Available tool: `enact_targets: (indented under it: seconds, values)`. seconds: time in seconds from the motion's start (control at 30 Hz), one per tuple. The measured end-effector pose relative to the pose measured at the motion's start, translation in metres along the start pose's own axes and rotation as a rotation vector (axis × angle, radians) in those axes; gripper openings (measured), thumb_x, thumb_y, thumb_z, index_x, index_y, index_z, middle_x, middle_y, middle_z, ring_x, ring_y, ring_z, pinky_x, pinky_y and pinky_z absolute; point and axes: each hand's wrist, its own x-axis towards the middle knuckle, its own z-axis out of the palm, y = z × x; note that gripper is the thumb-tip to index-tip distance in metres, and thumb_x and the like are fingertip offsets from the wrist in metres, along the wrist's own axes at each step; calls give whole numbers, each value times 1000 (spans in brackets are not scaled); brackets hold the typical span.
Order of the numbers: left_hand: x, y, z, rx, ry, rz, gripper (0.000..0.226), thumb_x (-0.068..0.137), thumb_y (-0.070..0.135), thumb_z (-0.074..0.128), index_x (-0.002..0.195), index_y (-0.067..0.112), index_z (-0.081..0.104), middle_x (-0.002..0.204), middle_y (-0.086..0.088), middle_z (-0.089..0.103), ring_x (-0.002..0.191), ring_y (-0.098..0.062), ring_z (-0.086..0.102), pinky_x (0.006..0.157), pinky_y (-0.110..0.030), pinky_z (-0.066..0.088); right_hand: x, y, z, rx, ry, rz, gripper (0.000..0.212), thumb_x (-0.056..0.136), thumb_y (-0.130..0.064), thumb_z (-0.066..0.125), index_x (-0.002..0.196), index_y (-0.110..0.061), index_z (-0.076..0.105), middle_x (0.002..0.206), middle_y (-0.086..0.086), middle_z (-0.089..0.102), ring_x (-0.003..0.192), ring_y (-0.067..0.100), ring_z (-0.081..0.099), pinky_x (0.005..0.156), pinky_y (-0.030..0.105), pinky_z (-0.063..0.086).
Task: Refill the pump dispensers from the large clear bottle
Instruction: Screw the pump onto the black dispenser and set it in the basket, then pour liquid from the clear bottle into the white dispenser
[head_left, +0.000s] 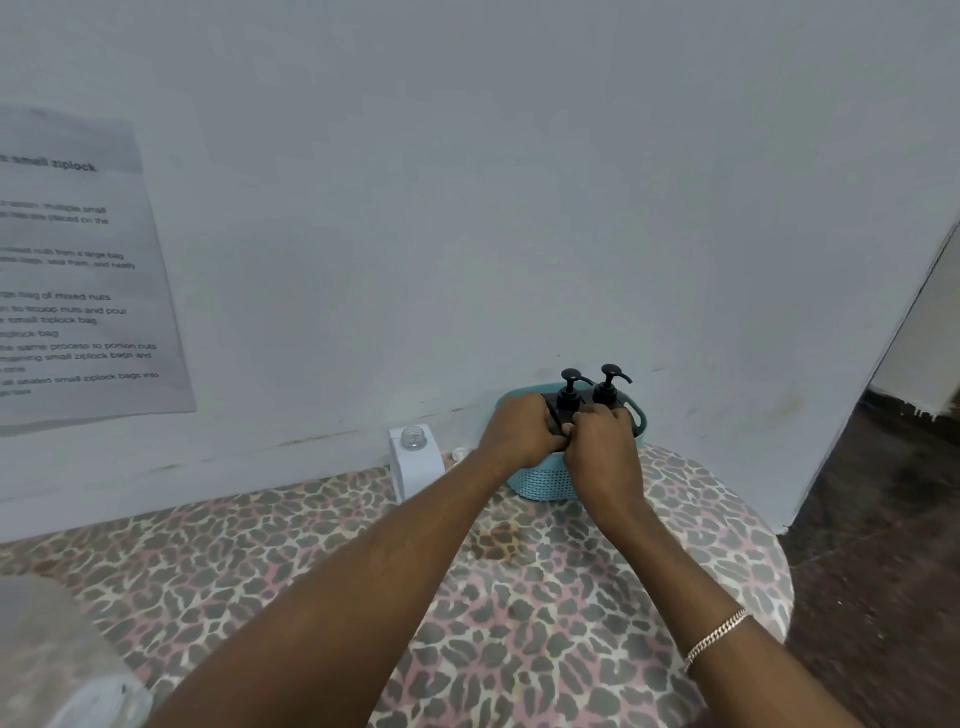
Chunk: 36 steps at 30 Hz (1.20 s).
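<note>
One printed sheet (78, 260) hung on the wall, far left. The bottle (415, 462) stood uncapped at the table's (311, 545) far edge, with a small white cap (458, 454) just beside it. The left hand (519, 434) and right hand (605, 447), touching, curled around the dark dispensers (570, 397) in the basket (545, 483) at that same edge.

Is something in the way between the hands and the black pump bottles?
No, nothing visible is. The left hand and right hand are both down in the teal basket, fingers curled on the pump dispensers. Only the basket's wall stands around them.
</note>
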Motion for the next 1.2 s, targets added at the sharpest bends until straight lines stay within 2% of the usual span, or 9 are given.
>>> enact_targets:
  seconds: [0.07, 0.17, 0.3, 0.47, 0.63, 0.8, 0.97, 1.07, 1.2]
  values:
    - [-8, 2, -3, -66, 18, 11, 24, 84, 19, 84, 80, 4, 66, 84, -18, 75, 74, -25, 65, 75, -43, 55, -6, -1, -2, 40, -7, -8, 26, 95, 7, 58, 72, -4, 64, 92, 16, 66, 93, 34, 56, 73, 34, 36]
    - [-22, 0, -4, -142, 88, 22, 35, 82, 18, 86, 107, 3, 68, 102, -14, 75, 96, -28, 71, 88, -42, 58, -15, -6, -8, 85, -9, -8, 19, 90, 11, 60, 76, 2, 69, 102, 21, 68, 91, 35, 61, 68, 40, 50]
    - [-51, -3, -12, -230, 200, 58, 53, 85, 23, 84, 132, 8, 64, 126, -6, 68, 114, -15, 65, 100, -28, 53, -36, -21, -20, 192, 62, -39, 15, 92, 12, 59, 101, 10, 71, 114, 24, 67, 102, 39, 63, 83, 49, 57]
    - [-102, -15, -24, -304, 307, 86, 52, 91, 30, 80, 136, 12, 62, 133, -6, 67, 122, -14, 64, 106, -33, 54, -62, -47, -25, 324, 114, -68, 29, 101, 3, 58, 128, 9, 66, 136, 20, 64, 128, 33, 60, 104, 34, 47]
    - [-154, -37, -39, -281, 415, 87, 42, 95, 21, 76, 133, 10, 63, 132, -3, 68, 123, -9, 63, 106, -31, 54, -96, -75, -22, 423, 101, -69, 31, 102, -2, 58, 132, 4, 64, 135, 14, 64, 124, 29, 61, 97, 22, 39]
    - [-202, -58, -57, -251, 496, 62, 44, 94, 23, 77, 134, 12, 63, 132, -4, 69, 123, -16, 66, 105, -36, 56, -119, -101, -12, 488, 48, -87, 33, 103, -11, 61, 134, 2, 63, 133, 15, 64, 123, 28, 61, 99, 23, 38]
    - [-244, -76, -74, -241, 575, 36, 45, 94, 21, 76, 136, 13, 62, 132, -2, 69, 120, -12, 66, 100, -20, 53, -121, -126, 3, 514, -31, -86, 44, 100, -25, 68, 136, -2, 61, 131, 13, 63, 121, 29, 61, 100, 37, 49]
    - [-269, -84, -83, -227, 615, 14, 46, 96, 21, 74, 139, 13, 61, 136, -1, 67, 123, -9, 64, 101, -11, 48, -115, -143, 10, 506, -87, -48, 62, 97, -33, 73, 147, -4, 51, 139, 15, 57, 126, 30, 57, 100, 39, 48]
    - [-297, -92, -93, -189, 660, 2, 46, 97, 18, 72, 140, 12, 60, 137, -2, 67, 124, -7, 62, 104, -13, 49, -105, -161, 21, 513, -168, 77, 90, 90, -39, 81, 157, -3, 32, 149, 20, 49, 134, 37, 51, 104, 44, 47]
